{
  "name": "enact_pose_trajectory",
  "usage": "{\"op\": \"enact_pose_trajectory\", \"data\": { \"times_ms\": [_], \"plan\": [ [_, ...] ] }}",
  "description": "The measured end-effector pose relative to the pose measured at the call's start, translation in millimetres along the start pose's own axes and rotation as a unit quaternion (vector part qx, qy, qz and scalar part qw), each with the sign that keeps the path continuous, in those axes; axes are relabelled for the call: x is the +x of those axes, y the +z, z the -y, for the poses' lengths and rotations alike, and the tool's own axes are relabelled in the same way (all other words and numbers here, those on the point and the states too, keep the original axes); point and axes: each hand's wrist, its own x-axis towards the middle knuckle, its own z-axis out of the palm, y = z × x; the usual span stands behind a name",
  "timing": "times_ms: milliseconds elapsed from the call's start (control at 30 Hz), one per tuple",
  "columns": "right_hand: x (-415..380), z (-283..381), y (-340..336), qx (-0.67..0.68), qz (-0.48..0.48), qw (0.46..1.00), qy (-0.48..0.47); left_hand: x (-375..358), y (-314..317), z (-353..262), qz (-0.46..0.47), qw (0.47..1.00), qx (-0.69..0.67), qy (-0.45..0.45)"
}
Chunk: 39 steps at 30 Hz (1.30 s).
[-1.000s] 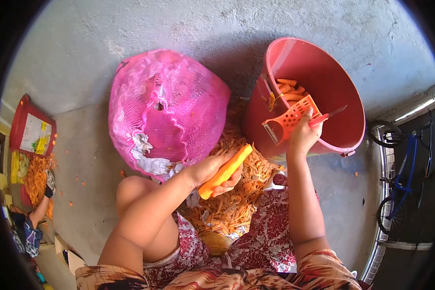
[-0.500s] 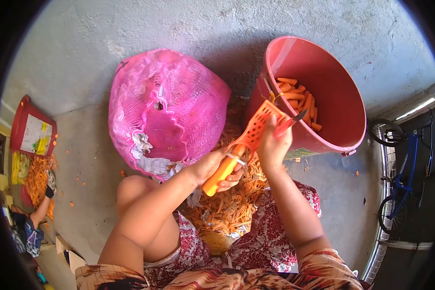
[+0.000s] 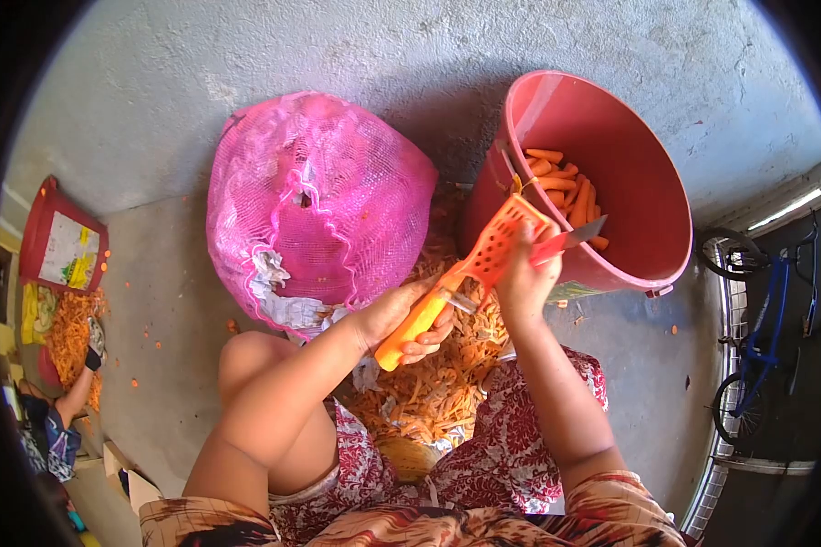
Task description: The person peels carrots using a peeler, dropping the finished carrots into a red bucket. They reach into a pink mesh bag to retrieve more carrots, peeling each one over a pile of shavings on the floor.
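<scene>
Grasping carrot [image 3: 413,330] in L hand [image 3: 394,314], tilted, above pile of peelings [image 3: 420,401]. Clasping orange peeler [image 3: 504,239] in R hand [image 3: 526,281] along w/ red-handled knife [image 3: 564,242], blade twd red bucket [image 3: 646,196]. Holding peeler's lower end over carrot's far end; can't tell re blade contact. Seeing more carrots [image 3: 578,193] inside bucket, fwd & R of hands, nr wall [image 3: 429,46]. Spotting pink mesh bag [image 3: 374,169] to L of bucket, w/ mouth open & pale scraps [image 3: 296,312] at lip. Noting blue bicycle [image 3: 763,333] far R, plus other person's hand [image 3: 95,335] far L nr orange shreds [image 3: 68,330].
</scene>
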Motion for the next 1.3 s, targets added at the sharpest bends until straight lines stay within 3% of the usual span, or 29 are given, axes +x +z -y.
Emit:
{"op": "enact_pose_trajectory", "data": {
  "times_ms": [133, 167, 267, 300, 400, 467, 567, 633, 667, 733, 1067, 1167, 1267, 1300],
  "plan": [
    [17, -19, -10, -0.035, -0.035, 0.996, 0.074, 0, 9, -2, 0.005, 1.000, 0.006, 0.002],
    [25, -25, -11, -0.050, -0.077, 0.996, 0.009, 0, 9, -4, 0.002, 1.000, 0.012, 0.004],
    [40, -15, -22, 0.025, -0.139, 0.988, 0.058, -3, 9, -6, 0.009, 0.999, 0.049, -0.002],
    [44, -16, -28, -0.008, -0.142, 0.989, 0.039, -2, 8, -6, 0.015, 0.998, 0.064, -0.008],
    [42, -19, -35, -0.023, -0.027, 0.995, 0.088, -4, -2, -7, -0.084, 0.984, 0.156, 0.027],
    [35, -30, -34, -0.141, 0.072, 0.986, 0.055, -7, -5, -17, -0.207, 0.949, 0.230, 0.063],
    [26, -37, -37, -0.230, 0.290, 0.924, 0.100, -9, -12, -28, -0.321, 0.837, 0.432, 0.100],
    [17, -31, -39, -0.222, 0.422, 0.860, 0.180, -10, -18, -32, -0.344, 0.817, 0.446, 0.120],
    [12, -35, -41, -0.232, 0.479, 0.842, 0.088, -11, -19, -34, -0.364, 0.816, 0.435, 0.111],
    [6, -16, -33, -0.240, 0.523, 0.804, 0.147, -11, -21, -33, -0.369, 0.793, 0.470, 0.117],
    [-3, -34, -30, -0.228, 0.534, 0.804, 0.129, -1, -27, -25, -0.342, 0.780, 0.502, 0.154],
    [-4, -29, -28, -0.216, 0.513, 0.816, 0.157, -2, -12, -25, -0.358, 0.694, 0.591, 0.204],
    [-6, -28, -26, -0.190, 0.502, 0.826, 0.171, -6, -2, -24, -0.323, 0.800, 0.485, 0.141],
    [-7, -30, -27, -0.188, 0.508, 0.825, 0.163, -6, -3, -23, -0.315, 0.813, 0.469, 0.143]
  ]
}}
